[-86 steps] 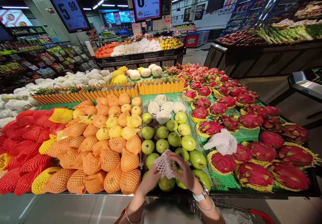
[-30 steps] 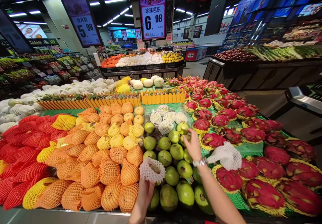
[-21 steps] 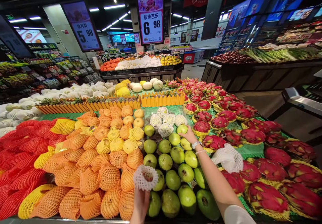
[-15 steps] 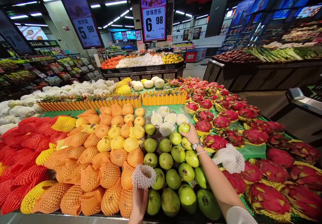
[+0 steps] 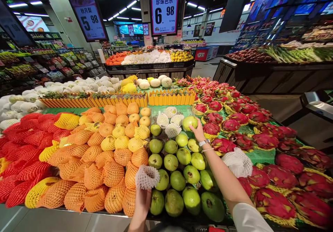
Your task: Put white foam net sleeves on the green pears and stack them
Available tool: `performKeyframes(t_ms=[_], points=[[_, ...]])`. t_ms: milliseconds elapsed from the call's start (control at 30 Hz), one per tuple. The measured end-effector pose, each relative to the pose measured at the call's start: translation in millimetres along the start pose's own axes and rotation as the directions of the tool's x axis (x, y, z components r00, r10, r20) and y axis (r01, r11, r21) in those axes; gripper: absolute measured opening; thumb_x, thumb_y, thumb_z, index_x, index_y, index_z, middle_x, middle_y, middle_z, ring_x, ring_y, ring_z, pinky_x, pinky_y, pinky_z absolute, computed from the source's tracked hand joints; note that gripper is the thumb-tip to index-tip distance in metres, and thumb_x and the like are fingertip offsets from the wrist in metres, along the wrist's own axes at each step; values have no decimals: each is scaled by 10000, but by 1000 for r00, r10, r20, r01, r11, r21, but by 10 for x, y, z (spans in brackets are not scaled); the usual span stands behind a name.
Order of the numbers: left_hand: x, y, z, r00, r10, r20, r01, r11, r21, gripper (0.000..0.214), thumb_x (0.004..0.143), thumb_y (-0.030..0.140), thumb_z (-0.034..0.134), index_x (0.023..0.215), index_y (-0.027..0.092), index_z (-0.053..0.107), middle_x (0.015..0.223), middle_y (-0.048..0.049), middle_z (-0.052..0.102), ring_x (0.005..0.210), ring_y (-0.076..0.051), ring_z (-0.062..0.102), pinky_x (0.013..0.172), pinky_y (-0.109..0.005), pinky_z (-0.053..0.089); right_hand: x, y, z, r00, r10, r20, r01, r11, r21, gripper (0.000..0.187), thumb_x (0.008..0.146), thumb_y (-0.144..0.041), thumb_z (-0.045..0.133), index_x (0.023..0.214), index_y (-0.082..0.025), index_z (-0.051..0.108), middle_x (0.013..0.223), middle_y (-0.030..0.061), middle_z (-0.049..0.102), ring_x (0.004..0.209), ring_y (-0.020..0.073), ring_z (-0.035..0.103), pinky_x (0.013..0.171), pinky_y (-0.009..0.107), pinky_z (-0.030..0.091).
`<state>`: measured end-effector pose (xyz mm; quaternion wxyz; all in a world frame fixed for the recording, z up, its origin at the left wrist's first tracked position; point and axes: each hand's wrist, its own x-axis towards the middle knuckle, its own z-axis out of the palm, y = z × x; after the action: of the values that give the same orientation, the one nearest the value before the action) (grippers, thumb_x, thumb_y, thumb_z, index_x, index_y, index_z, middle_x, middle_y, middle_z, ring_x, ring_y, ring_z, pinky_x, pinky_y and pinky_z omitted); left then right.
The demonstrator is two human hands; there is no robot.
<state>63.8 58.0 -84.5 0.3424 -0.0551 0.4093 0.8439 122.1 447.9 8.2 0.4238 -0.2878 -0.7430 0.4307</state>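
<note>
My right hand (image 5: 198, 132) reaches to the back of the guava section, its fingers closed around a green guava (image 5: 189, 123). Low in the middle, my left hand (image 5: 143, 199) grips a white foam net sleeve (image 5: 147, 177) from below; its open end faces up and no fruit shows in it. Between the hands lie rows of bare green guavas (image 5: 184, 156). Several guavas in white foam nets (image 5: 173, 130) are grouped at the back, just left of the held guava.
Orange-netted pears (image 5: 113, 174) and red-netted fruit (image 5: 28, 166) fill the left. Dragon fruit (image 5: 275, 204) covers the right, with loose white foam nets (image 5: 238, 162) on top. A low yellow picket fence (image 5: 171, 99) crosses behind the guavas. Price screens (image 5: 164, 15) hang above.
My right hand with the guava has shifted slightly up, and the guava now covers a netted one behind it. My left hand still holds the foam sleeve. The view has tilted down slightly.
</note>
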Motion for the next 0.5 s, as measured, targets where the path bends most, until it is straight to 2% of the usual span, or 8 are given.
performKeyframes(t_ms=[100, 233, 333, 500], points=[[-41, -15, 52, 995, 50, -92, -50, 999, 3, 404, 661, 607, 814, 996, 388, 758, 1313, 43, 684, 1518, -292, 244, 1208, -409, 353, 52, -31, 74, 999, 12, 31, -12, 1000, -9, 794, 653, -656, 667, 1249, -167, 480, 1246, 175, 598, 1135, 338, 585, 1019, 505, 453], [-69, -23, 114, 991, 44, -125, -46, 999, -18, 436, 610, 610, 847, 975, 389, 761, 1302, 32, 690, 1506, -286, 279, 1214, -398, 338, -71, -92, 129, 998, 21, 61, -20, 1000, -24, 773, 685, -635, 677, 1246, -145, 469, 1233, 182, 604, 1098, 326, 602, 981, 481, 472], [-68, -5, 126, 993, 44, -110, -46, 999, -21, 461, 579, 602, 868, 975, 393, 761, 1303, 37, 688, 1505, -294, 281, 1208, -410, 351, -200, -152, 123, 996, 20, 83, -17, 999, -40, 715, 746, -575, 666, 1272, -139, 453, 1256, 177, 593, 1117, 302, 594, 990, 439, 456], [-108, 23, 162, 996, 54, -72, -52, 998, 32, 415, 661, 577, 824, 1010, 365, 752, 1301, 0, 688, 1497, -285, 299, 1179, -409, 388, -265, -284, 72, 995, 28, 94, -26, 999, -22, 688, 733, -551, 670, 1242, -143, 454, 1270, 192, 574, 1149, 316, 571, 1015, 471, 442]])
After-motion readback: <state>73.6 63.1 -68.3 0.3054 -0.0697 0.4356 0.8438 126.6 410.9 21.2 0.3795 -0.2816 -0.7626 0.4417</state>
